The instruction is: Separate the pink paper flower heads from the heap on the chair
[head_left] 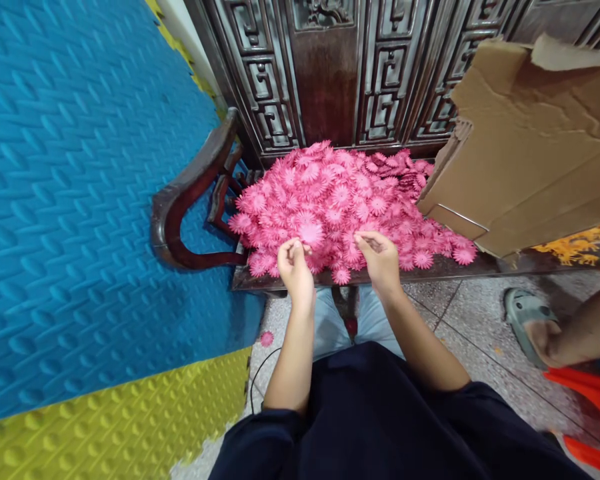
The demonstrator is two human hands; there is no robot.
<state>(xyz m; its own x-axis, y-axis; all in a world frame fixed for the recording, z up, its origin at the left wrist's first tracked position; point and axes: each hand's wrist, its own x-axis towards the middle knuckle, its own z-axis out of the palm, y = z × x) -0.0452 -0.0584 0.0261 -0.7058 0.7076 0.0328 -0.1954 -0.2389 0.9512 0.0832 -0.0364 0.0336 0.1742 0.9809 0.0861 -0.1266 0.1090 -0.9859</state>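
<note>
A large heap of pink artificial flower heads (325,187) covers the dark wooden bench seat (460,268). At the front of the heap, my left hand (296,265) pinches a paler pink flower (311,233) between thumb and fingers, its face turned up. To the right, my right hand (380,259) hovers over the heap's front edge with thumb and fingertips pressed together. Whatever lies between those fingertips, if anything, is too small to make out. The two hands are apart from each other.
A cardboard box (520,147) stands on the bench at right, with orange pieces (575,247) beside it. A curved wooden armrest (167,233) bounds the left end. One pink flower (267,339) lies on the floor. Another person's foot in a clog (530,323) shows at right.
</note>
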